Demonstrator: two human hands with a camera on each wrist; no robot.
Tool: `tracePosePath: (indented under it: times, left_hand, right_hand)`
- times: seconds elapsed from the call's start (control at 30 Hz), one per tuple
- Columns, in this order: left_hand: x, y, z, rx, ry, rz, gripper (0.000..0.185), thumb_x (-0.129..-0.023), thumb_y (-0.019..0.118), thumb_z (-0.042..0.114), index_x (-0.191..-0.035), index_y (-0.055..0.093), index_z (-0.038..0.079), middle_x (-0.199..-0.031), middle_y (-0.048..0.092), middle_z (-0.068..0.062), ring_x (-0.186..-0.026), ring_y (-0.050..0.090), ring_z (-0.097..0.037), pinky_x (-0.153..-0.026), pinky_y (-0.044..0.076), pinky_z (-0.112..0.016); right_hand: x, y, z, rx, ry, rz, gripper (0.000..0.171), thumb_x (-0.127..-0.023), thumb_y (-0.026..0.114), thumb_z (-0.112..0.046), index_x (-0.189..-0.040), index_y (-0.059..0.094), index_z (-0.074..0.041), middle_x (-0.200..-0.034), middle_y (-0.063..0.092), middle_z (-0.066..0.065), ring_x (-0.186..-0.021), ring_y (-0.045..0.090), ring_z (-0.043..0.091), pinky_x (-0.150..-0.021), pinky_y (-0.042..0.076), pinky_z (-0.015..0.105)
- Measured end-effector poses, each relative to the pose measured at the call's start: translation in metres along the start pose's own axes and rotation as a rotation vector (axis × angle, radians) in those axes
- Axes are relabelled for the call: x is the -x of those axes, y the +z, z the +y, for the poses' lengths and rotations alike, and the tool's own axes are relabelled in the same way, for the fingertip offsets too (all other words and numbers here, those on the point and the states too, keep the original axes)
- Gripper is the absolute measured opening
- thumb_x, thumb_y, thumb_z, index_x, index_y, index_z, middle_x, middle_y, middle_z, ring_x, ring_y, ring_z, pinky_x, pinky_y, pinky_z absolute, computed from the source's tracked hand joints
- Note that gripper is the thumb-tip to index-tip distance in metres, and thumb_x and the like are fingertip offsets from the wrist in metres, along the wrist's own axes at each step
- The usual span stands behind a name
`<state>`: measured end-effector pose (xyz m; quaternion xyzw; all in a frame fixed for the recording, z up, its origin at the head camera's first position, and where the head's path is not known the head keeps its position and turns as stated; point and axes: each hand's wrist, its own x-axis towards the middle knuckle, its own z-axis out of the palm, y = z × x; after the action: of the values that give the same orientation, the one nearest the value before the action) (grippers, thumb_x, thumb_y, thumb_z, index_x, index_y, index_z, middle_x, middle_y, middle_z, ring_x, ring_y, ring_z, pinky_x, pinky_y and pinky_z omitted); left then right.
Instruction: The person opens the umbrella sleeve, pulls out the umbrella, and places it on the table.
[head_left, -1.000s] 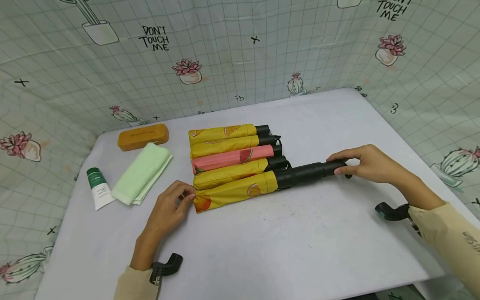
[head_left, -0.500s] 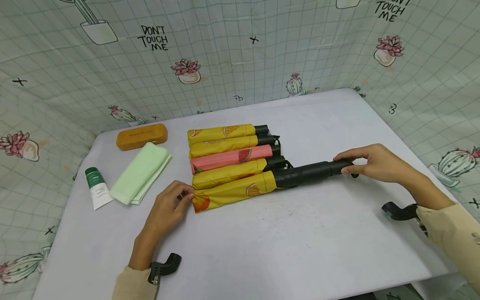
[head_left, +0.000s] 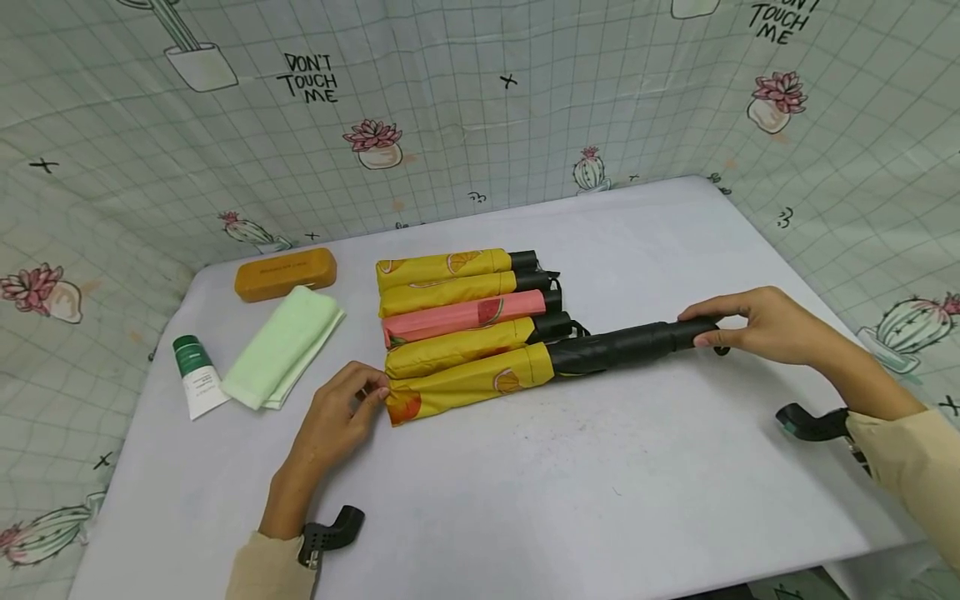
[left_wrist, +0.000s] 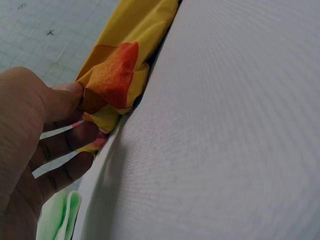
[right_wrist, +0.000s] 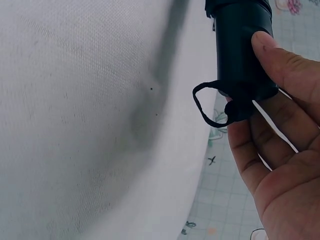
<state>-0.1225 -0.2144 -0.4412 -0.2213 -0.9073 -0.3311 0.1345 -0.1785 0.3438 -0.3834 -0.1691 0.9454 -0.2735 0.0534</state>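
Observation:
A black folding umbrella (head_left: 615, 347) lies partly inside a yellow fruit-print sleeve (head_left: 457, 385), the nearest of a row on the white table. At the sleeve's closed left end, my left hand (head_left: 333, 425) pinches the fabric corner between thumb and forefinger; its other fingers are loosely bent in the left wrist view. My right hand (head_left: 768, 327) grips the umbrella's handle (right_wrist: 243, 50) with thumb and fingers. A thin black strap loop (right_wrist: 197, 104) hangs from the handle's end. The far part of the umbrella is hidden in the sleeve.
Behind the sleeve lie several more sleeved umbrellas, yellow ones and a pink one (head_left: 465, 317) with watermelon print. To the left are an orange-brown case (head_left: 285, 275), a folded light green cloth (head_left: 285, 346) and a green-capped white tube (head_left: 201, 379). A printed curtain (head_left: 450, 100) surrounds the table.
My right hand has moved to the right with the handle, drawing more of the black umbrella out of the yellow sleeve. My left hand stays at the sleeve's end.

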Motion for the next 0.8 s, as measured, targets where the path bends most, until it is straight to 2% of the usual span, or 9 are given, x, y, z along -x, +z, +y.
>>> tracePosePath:
  times: [0.47, 0.8]
  left_hand:
    - [0.002, 0.003, -0.002, -0.003, 0.007, 0.017, 0.014, -0.089, 0.073, 0.0, -0.096, 0.067, 0.01, -0.097, 0.062, 0.003, -0.086, 0.058, -0.011, -0.071, 0.051, -0.03]
    - [0.001, 0.004, -0.003, 0.028, -0.009, 0.021, 0.014, -0.089, 0.074, 0.001, -0.097, 0.067, 0.01, -0.097, 0.062, 0.003, -0.087, 0.058, -0.009, -0.073, 0.049, -0.025]
  right_hand:
    - [0.004, -0.006, 0.011, -0.021, 0.014, 0.007, 0.032, -0.084, 0.083, -0.027, -0.115, 0.075, -0.03, -0.116, 0.072, -0.003, -0.105, 0.056, -0.01, -0.083, 0.042, 0.009]
    - [0.013, -0.019, 0.023, -0.021, 0.089, -0.02, 0.033, -0.086, 0.081, -0.033, -0.118, 0.074, -0.031, -0.12, 0.07, -0.002, -0.104, 0.052, -0.015, -0.08, 0.042, 0.01]
